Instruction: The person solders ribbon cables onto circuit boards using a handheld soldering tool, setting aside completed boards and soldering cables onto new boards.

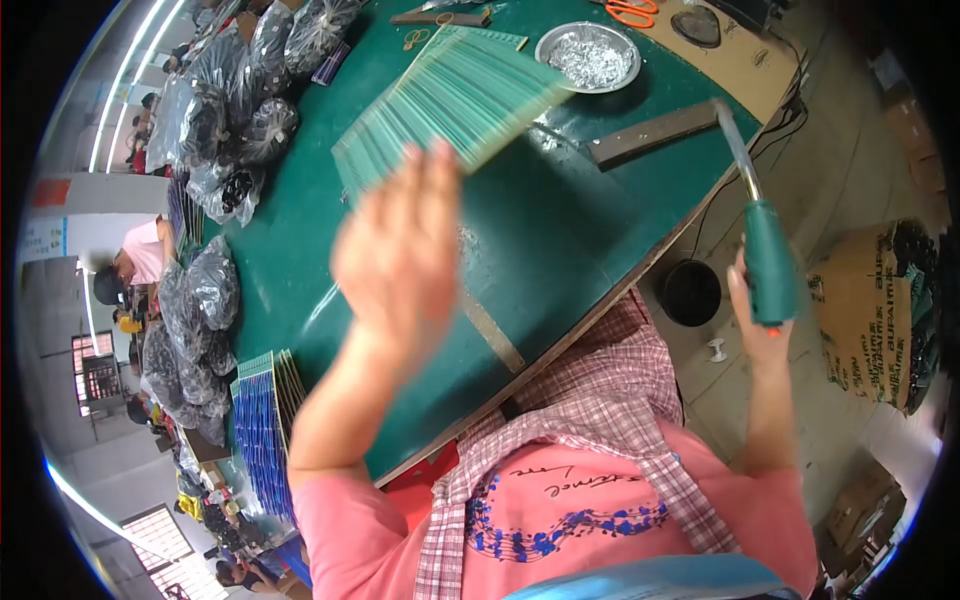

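Observation:
My left hand point(400, 240), blurred by motion, reaches over the table with its fingertips over the near edge of a green circuit board panel point(460, 95). The panel is blurred as well and looks raised and tilted, with a dark shadow beside it; my thumb is hidden, apparently beneath its edge. In my right hand point(755, 315), fingers wrapped round it, is a soldering iron with a green handle point(770, 255) and a long metal barrel. Its tip appears over the end of a flat dark bar point(655, 135). A metal bowl point(545, 75) of silvery scraps stands by the panel.
Bagged parts point(215, 110) line the far left edge of the green table point(560, 270). A stack of blue-striped panels point(262, 430) stands lower left. Orange scissors point(632, 12) lie on cardboard at the top. A black bin point(690, 293) and cartons point(860, 310) stand right. Other people sit far left.

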`<state>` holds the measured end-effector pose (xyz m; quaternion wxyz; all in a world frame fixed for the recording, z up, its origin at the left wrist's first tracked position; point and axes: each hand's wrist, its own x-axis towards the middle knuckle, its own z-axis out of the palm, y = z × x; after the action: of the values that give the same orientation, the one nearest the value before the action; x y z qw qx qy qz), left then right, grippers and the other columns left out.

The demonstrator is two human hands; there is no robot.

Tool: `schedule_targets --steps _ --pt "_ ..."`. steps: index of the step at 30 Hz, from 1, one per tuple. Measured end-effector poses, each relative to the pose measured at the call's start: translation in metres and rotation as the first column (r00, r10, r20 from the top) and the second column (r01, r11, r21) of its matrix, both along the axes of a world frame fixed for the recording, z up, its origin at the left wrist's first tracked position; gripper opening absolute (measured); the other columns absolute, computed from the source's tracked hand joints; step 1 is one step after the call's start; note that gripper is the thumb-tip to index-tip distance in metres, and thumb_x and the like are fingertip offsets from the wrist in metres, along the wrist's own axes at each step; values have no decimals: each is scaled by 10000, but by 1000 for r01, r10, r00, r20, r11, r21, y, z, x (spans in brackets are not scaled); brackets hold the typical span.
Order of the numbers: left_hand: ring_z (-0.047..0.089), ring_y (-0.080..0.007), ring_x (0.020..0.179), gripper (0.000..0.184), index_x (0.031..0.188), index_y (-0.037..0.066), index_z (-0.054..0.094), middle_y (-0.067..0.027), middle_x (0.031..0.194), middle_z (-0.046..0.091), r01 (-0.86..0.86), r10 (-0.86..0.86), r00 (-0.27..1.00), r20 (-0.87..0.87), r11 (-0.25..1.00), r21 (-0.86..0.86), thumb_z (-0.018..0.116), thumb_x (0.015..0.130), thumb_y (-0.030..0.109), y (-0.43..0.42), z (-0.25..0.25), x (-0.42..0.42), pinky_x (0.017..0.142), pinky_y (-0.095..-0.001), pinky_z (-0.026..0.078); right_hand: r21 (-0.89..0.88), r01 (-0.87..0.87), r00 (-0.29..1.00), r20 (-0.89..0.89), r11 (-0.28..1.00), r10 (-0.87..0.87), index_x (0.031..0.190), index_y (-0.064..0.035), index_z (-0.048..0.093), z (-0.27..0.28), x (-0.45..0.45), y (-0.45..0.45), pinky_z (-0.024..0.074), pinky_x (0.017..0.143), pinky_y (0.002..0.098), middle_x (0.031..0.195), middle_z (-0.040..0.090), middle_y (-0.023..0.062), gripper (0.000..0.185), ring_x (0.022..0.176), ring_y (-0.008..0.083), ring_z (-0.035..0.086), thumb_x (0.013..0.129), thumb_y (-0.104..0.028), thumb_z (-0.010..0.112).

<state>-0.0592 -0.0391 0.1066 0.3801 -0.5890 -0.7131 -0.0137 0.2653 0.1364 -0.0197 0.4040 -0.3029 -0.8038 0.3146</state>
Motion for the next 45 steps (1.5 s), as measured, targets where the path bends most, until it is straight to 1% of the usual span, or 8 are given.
schedule_targets --steps 4,5,14,18,29,38,42,45 --pt "676 -265 970 633 1395 -9 620 -178 1358 659 136 -28 923 385 956 -259 661 766 56 -32 -63 90 736 -338 588 -111 -162 984 53 981 168 1312 -94 629 17 -49 52 552 803 381 1080 691 124 630 926 257 689 713 93 680" --pt "655 -260 1018 600 1384 -2 628 -170 1383 643 76 86 919 384 918 -388 705 800 117 -32 -73 106 731 -329 589 135 -225 969 129 965 208 1305 -108 629 31 -65 57 558 812 408 1098 690 114 621 934 303 684 720 97 669" --pt "395 -405 1488 880 1522 72 506 -166 1595 461 179 12 691 722 966 -188 726 848 594 -7 -112 56 1210 -559 294 446 -541 814 493 713 309 1252 -118 638 27 -143 110 533 858 440 1142 696 69 674 1024 326 639 623 98 749" --pt "399 -390 1489 889 1531 78 500 -184 1611 438 140 73 691 719 963 -232 658 873 655 -16 -126 68 1211 -584 249 326 -591 746 569 738 347 1207 -107 638 32 -144 114 525 846 441 1133 697 66 614 1001 330 637 635 100 714" --pt "510 -386 1356 664 1397 78 603 -169 1478 549 134 -37 621 783 989 -59 763 858 432 -20 -113 61 1110 -521 369 211 -588 769 447 781 458 1173 -69 642 51 -112 69 522 823 376 1123 715 67 439 897 271 640 754 49 700" --pt "644 -314 902 148 964 75 723 -86 927 698 -209 233 841 488 972 -105 755 839 147 -15 -121 -67 772 -459 501 -488 -84 996 -23 869 84 1328 5 551 43 -39 -36 483 673 255 1086 696 140 411 767 118 624 955 -107 683" --pt "685 -326 885 99 924 36 711 -149 912 719 -117 49 671 740 992 41 690 859 107 -24 -112 -83 798 -416 546 -631 -14 991 -113 776 -75 1343 12 544 34 -27 -94 483 642 263 1046 703 161 460 709 132 618 934 -120 707" --pt "688 -167 799 95 1006 9 652 -83 904 726 -115 -41 56 998 992 47 605 981 88 -45 -98 -80 695 -314 530 -687 -66 980 -181 724 -83 1353 17 540 38 -35 -127 494 643 275 1015 709 166 473 712 141 623 935 -126 710"
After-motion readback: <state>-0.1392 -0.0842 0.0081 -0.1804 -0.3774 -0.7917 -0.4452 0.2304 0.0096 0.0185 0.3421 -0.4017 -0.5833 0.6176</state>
